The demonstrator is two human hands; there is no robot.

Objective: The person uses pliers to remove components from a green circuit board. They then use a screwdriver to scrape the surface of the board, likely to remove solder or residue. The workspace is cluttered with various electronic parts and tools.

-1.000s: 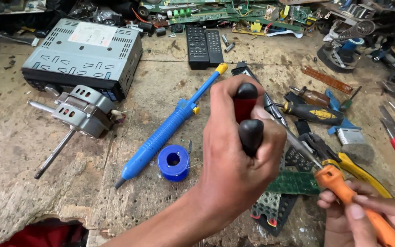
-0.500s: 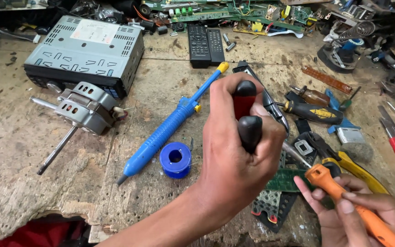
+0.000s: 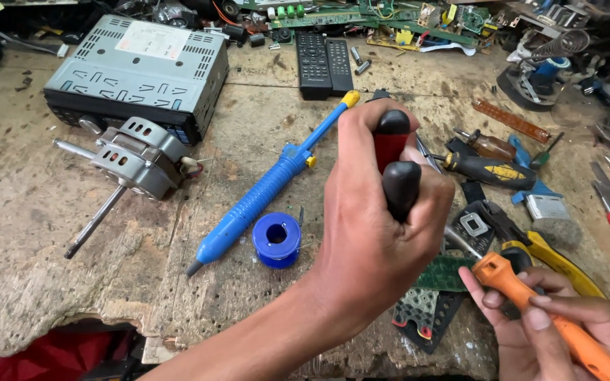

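Fingers of the left hand (image 3: 372, 240) are wrapping tightly around a pair of tool handles (image 3: 395, 166), one red with a black cap, one black; both handles are sticking up out of the fist at scene centre. What the tool's working end looks like cannot be told, as the hand is covering it. Fingers of the right hand (image 3: 545, 321) are closing around an orange-handled tool (image 3: 541, 303) at the near right, its front end pointing left toward a green circuit board (image 3: 446, 271) lying on the table (image 3: 51, 233) just below the left hand.

A blue desoldering pump (image 3: 262, 190) is lying diagonally left of the left hand, with a blue solder spool (image 3: 277, 238) touching or almost touching its near end. Further left, a small grey motor with a shaft (image 3: 132, 162) is sitting near a grey car stereo unit (image 3: 139, 70). Two black remote controls (image 3: 325, 62) are lying at the far centre. To the right, a black-and-yellow screwdriver (image 3: 488, 169) and yellow-handled pliers (image 3: 559, 257) are resting among scattered tools.
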